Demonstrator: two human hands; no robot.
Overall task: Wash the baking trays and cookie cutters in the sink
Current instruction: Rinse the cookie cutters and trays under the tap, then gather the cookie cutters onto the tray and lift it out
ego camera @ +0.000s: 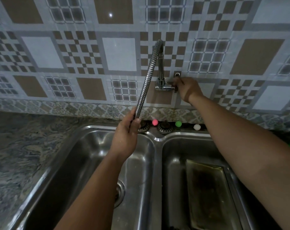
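A stained metal baking tray (209,188) lies flat in the right basin of the steel double sink (157,138). My left hand (126,135) is closed around the lower end of the flexible chrome faucet hose (146,80), above the left basin. My right hand (186,88) reaches to the wall and grips the tap handle (176,80) beside the faucet base (163,84). No water stream shows. No cookie cutters are visible.
The left basin has a drain (119,190) partly behind my left forearm. Two strainer plugs (163,128) and pink (155,122), green (178,123) and white (197,127) balls sit on the back ledge. A marbled counter (21,155) lies left; patterned tiles cover the wall.
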